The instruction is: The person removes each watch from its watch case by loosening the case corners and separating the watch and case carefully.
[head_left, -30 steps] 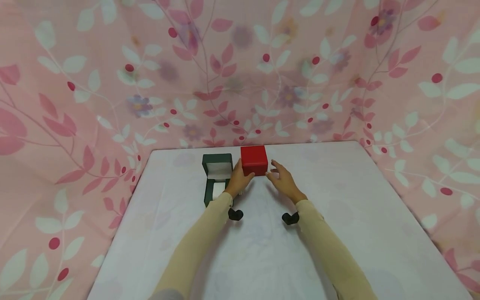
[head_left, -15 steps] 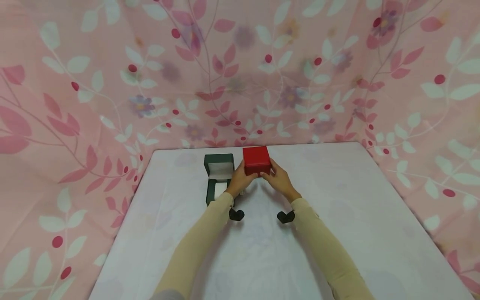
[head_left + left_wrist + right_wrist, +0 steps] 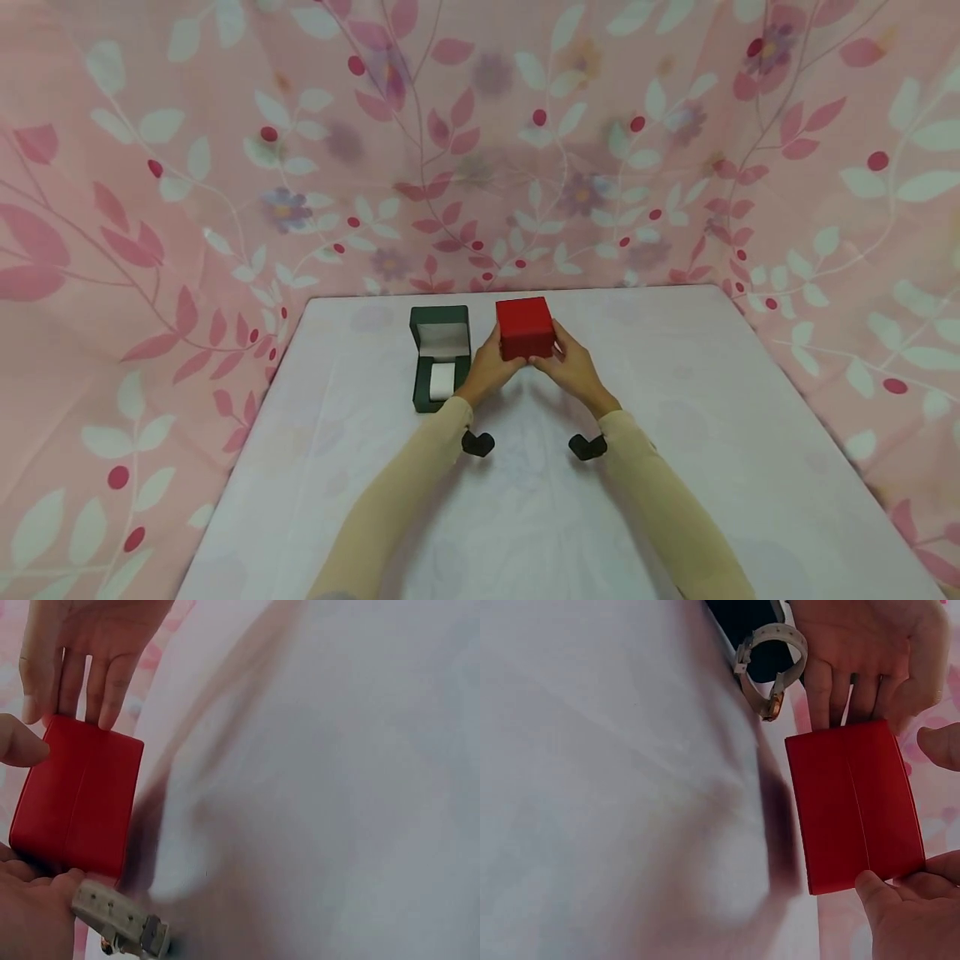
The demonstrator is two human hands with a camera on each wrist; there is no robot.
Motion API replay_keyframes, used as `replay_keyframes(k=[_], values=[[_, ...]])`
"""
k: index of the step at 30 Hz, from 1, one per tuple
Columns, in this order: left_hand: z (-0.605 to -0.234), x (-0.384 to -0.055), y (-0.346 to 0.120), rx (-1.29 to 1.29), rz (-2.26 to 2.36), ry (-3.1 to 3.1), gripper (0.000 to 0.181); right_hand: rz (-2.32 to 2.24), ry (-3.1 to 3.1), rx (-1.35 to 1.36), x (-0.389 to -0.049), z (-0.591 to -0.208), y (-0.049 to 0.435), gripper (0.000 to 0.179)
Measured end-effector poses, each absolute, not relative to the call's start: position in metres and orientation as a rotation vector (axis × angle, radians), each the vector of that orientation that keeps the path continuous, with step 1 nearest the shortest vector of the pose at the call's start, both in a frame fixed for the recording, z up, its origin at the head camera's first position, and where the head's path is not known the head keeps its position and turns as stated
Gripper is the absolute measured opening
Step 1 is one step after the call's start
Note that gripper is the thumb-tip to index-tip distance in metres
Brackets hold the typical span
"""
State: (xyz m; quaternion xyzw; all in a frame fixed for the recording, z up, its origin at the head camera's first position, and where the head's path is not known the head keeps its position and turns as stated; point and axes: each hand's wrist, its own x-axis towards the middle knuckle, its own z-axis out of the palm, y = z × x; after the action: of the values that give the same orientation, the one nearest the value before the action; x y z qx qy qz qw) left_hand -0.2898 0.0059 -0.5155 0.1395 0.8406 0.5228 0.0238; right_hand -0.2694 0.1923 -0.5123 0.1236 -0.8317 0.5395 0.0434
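Observation:
A red box (image 3: 525, 329) is held between both hands near the back of the table. My left hand (image 3: 489, 368) grips its left side and my right hand (image 3: 574, 371) its right side, the thumbs at the near face. In the right wrist view a thin seam runs along the red box (image 3: 857, 810). Left of the hands stands a dark green watch box (image 3: 439, 316), lid up, with a white cushion (image 3: 442, 381) inside. A pale-strapped wristwatch (image 3: 771, 671) is near the left hand; whether they touch I cannot tell. The head view hides the wristwatch.
A white cloth covers the table (image 3: 525, 517). A pink floral curtain (image 3: 480, 150) rises behind it and along both sides. Black wrist mounts (image 3: 478, 443) hang below the sleeves.
My right hand has come in from the right and taken hold of the red box. Both hands have then moved it slightly right and nearer, uncovering more of the green box.

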Motion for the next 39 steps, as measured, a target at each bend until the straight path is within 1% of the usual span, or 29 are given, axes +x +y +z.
replay_keyframes(k=[9,15,22,24,27,33,39], values=[[-0.506,-0.265,0.017,0.495,1.605,2.618,0.076,1.629,-2.502,0.413,-0.242,-0.508,0.204,0.09],[-0.51,-0.252,0.018,0.541,1.587,2.624,0.077,1.66,-2.485,0.409,-0.222,-0.506,0.205,0.091],[-0.513,-0.242,0.015,0.531,1.543,2.644,0.084,1.691,-2.486,0.392,-0.194,-0.481,0.195,0.086],[-0.516,-0.239,0.015,0.521,1.541,2.62,0.085,1.67,-2.517,0.374,-0.19,-0.48,0.195,0.085],[-0.521,-0.233,0.015,0.501,1.53,2.592,0.088,1.687,-2.504,0.386,-0.187,-0.488,0.196,0.086],[-0.528,-0.224,0.018,0.553,1.484,2.604,0.089,1.648,-2.491,0.356,-0.19,-0.52,0.208,0.09],[-0.527,-0.225,0.016,0.579,1.472,2.623,0.081,1.653,-2.508,0.345,-0.192,-0.528,0.213,0.088]])
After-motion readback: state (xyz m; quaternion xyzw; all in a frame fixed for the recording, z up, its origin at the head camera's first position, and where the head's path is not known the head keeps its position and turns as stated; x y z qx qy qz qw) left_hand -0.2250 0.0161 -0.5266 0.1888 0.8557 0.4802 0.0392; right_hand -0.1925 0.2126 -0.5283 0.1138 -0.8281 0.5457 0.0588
